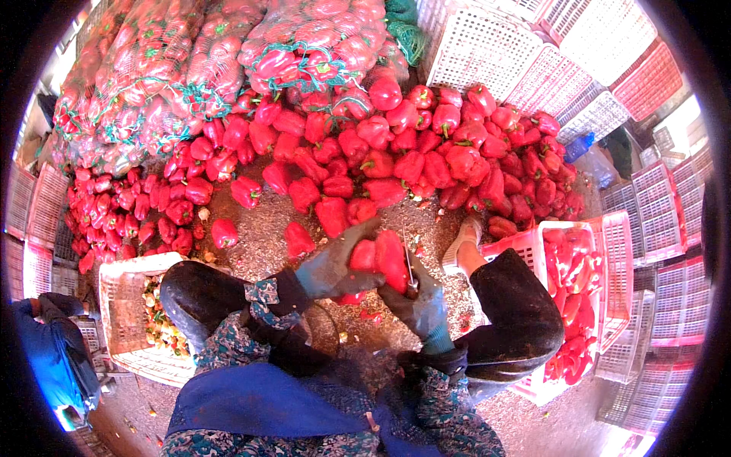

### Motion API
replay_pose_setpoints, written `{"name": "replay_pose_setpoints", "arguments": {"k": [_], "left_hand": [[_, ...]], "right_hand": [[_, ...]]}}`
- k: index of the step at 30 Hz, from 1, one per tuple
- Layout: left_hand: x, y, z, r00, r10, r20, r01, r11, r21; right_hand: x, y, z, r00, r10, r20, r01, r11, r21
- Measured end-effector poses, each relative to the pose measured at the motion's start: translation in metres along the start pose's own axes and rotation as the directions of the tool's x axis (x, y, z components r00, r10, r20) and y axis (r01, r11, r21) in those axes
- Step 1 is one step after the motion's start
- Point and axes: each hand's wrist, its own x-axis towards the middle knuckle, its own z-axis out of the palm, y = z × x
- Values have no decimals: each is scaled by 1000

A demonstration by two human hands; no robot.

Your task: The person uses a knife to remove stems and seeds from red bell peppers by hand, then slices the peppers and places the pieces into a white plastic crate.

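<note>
A red bell pepper [391, 260] is held in front of me, above the floor between my knees. My left hand [329, 268], in a worn bluish work glove, is closed around its left side. It seems to be split into two lobes or pieces; I cannot tell which. My right hand [423, 311], gloved too, grips a small knife [412, 273] whose thin blade stands upright against the pepper's right side. The knife's handle is mostly hidden in the fingers. Just below my hands, part of another red pepper [349, 298] shows.
A large heap of red bell peppers [411, 164] lies ahead, with full mesh sacks [152, 68] behind it. At left is a crate [122, 335] of pepper cores; at right, a crate [540, 263] of red pepper pieces. Stacked crates [670, 305] line the right. Another person [57, 350] is far left.
</note>
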Motion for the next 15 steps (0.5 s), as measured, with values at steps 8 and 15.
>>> {"name": "replay_pose_setpoints", "arguments": {"k": [8, 15], "left_hand": [[-1, 3, -34, 998, 39, -49, -9, 861, 509], [-4, -16, 5, 948, -195, 251, 235, -101, -967]], "right_hand": [[-12, 24, -81, 968, 162, -193, -138, 982, 132], [-7, 5, -39, 948, 307, -80, -233, 846, 479]]}}
